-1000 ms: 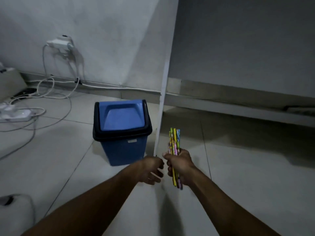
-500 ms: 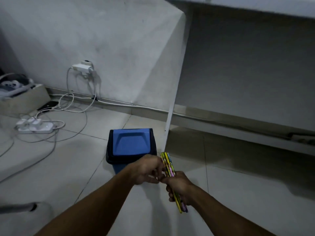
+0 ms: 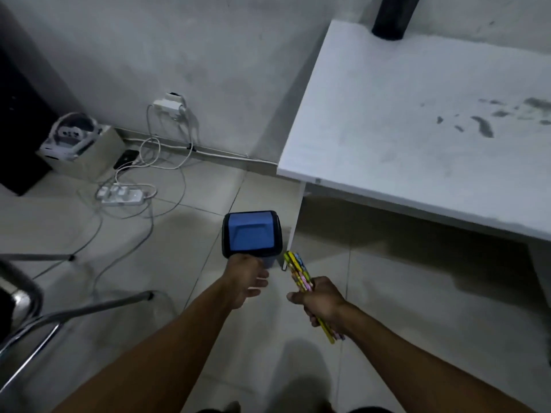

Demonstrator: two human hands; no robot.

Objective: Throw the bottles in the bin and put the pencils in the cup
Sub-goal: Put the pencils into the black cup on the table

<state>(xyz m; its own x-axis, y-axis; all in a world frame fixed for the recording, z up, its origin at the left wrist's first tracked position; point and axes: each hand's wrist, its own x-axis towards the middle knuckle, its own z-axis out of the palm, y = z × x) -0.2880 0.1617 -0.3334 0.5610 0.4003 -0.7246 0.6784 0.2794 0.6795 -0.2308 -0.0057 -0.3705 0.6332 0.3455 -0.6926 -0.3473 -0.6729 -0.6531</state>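
Observation:
My right hand [image 3: 320,302] grips a bunch of several colourful pencils [image 3: 296,272], their tips pointing up and left towards the bin. A blue bin [image 3: 252,235] with a black rim and a swing lid stands on the tiled floor beside the table leg. My left hand [image 3: 249,277] hovers just in front of the bin, fingers loosely apart, holding nothing. A black cylinder, maybe the cup [image 3: 392,16], stands at the far corner of the white table [image 3: 417,114]. No bottles are in view.
The white table leg [image 3: 296,222] stands right of the bin. Cables and a power strip [image 3: 122,195] lie on the floor at left, near a box [image 3: 80,150]. A metal chair frame [image 3: 44,308] fills the lower left.
The view has risen, so the table top and the black cylinder now show. My hands have come apart; the left one let go of the pencil bunch, which stays in my right hand.

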